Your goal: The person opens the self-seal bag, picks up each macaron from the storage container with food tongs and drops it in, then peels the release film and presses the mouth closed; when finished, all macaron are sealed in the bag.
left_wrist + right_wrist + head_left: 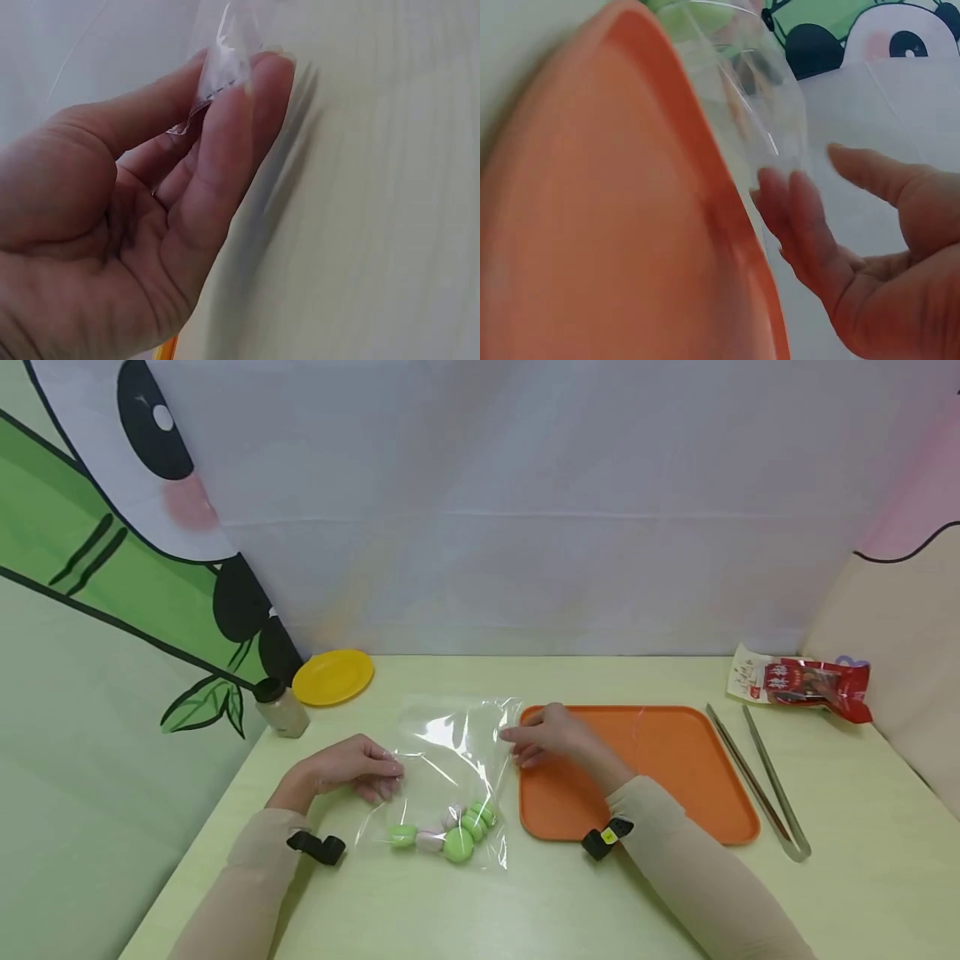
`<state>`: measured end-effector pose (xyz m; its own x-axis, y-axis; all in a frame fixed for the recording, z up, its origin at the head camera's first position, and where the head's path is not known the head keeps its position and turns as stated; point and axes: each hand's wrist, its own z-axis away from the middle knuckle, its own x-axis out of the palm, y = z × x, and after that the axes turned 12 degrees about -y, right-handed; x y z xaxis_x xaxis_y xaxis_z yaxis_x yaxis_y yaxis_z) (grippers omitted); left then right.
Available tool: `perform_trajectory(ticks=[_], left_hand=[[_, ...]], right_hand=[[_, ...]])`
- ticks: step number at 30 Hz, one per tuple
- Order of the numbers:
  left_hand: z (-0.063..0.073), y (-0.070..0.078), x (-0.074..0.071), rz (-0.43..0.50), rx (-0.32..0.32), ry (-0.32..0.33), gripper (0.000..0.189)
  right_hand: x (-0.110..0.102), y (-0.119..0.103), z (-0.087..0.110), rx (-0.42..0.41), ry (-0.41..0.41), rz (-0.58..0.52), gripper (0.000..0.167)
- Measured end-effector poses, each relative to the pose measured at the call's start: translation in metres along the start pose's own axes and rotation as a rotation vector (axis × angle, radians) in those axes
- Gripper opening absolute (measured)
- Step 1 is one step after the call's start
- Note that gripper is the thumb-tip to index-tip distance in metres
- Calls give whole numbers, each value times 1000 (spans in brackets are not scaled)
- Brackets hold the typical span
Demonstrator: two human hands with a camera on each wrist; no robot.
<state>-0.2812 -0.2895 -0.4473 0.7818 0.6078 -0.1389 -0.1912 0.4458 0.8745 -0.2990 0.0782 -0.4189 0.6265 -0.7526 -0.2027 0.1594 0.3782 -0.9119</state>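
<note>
A clear plastic bag [442, 752] stands over the table, with several round green and pale lilac pieces [458, 844] at its bottom. My left hand [356, 768] pinches the left edge of the bag between thumb and fingers. In the left wrist view, a fold of the clear film [225, 56] runs between the fingertips. My right hand [562, 739] is at the bag's upper right edge, over the corner of an orange tray [652, 768]. Its thumb stands apart from the fingers in the right wrist view, and the fingertips [802, 184] are right at the film.
Metal tongs [780, 785] lie along the tray's right side. Behind them is a red and white food packet [806, 683]. A yellow plate [333, 677] and a dark-lidded jar [282, 708] are at the back left. A printed cloth [525, 527] hangs behind the table.
</note>
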Motion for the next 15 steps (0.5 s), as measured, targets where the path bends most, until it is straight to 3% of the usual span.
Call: perform_trajectory(ticks=[3, 6, 10, 15], left_hand=[[0, -1, -1, 9, -2, 8, 30], [1, -1, -2, 2, -3, 2, 32], [3, -1, -2, -46, -20, -9, 31], [2, 2, 2, -143, -92, 43, 30]], right_hand=[[6, 3, -1, -8, -64, 48, 24], [12, 6, -4, -38, -71, 19, 15], [13, 8, -8, -69, -33, 20, 25], [9, 5, -9, -80, 1, 175, 38]])
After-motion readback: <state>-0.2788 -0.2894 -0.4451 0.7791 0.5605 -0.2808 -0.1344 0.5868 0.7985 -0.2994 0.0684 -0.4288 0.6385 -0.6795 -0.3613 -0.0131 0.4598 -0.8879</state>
